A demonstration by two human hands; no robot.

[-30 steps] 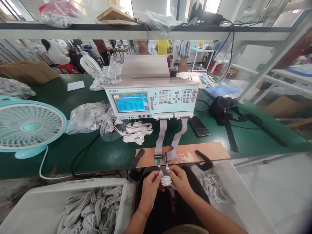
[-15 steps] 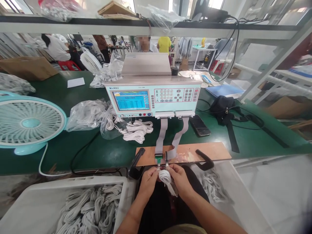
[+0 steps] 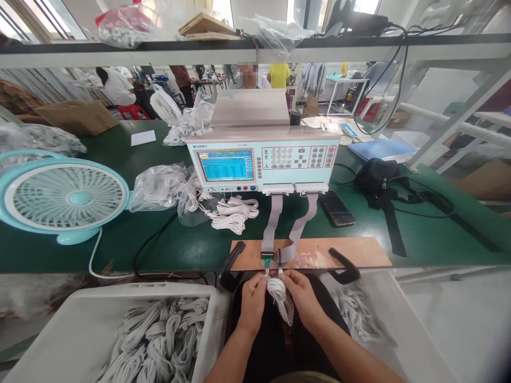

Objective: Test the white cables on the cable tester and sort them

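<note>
My left hand [image 3: 253, 299] and my right hand [image 3: 304, 297] are both closed on the ends of a coiled white cable [image 3: 281, 298], which hangs between them over my lap. The cable ends sit at two small connectors [image 3: 272, 261] on the front edge of a brown board [image 3: 343, 252]. Grey ribbon cables [image 3: 288, 223] run from these connectors up to a pale blue tester [image 3: 263, 160] with a lit screen and a keypad.
A white bin [image 3: 80, 335] of coiled white cables stands at lower left, another bin [image 3: 361, 314] with cables at lower right. On the green bench lie bagged cables [image 3: 163, 186], a loose bundle [image 3: 235, 214], a blue fan [image 3: 66, 197], a phone [image 3: 336, 207] and a black bag [image 3: 375, 175]. People work behind.
The cable coil has dropped from bunched between my hands to hanging loose, and both hands have moved up to the connectors. The view has shifted slightly left.
</note>
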